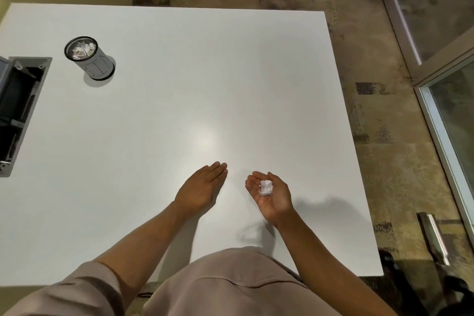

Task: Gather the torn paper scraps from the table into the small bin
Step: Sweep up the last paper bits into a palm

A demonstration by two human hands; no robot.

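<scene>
White desk (179,72), far left: small grey bin (89,58) upright, holding crumpled white scraps (82,49); lettering on its side unreadable. Left hand (202,183) flat, fingers straight, palm down on desk, gripping nothing. Right hand (269,194) palm up, fingers loosely cupped round white paper wad (266,187). Open dark floor box (15,110) recessed at left desk edge, cut off, contents unclear.

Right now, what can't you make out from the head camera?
- Bin: how full it is; only the top scraps show in its mouth.
- Table under the left hand and near edge: hidden by hand, arms and torso.
- Scraps in the right hand: count too small to tell.
- Recessed table box: cut off by left edge.
</scene>
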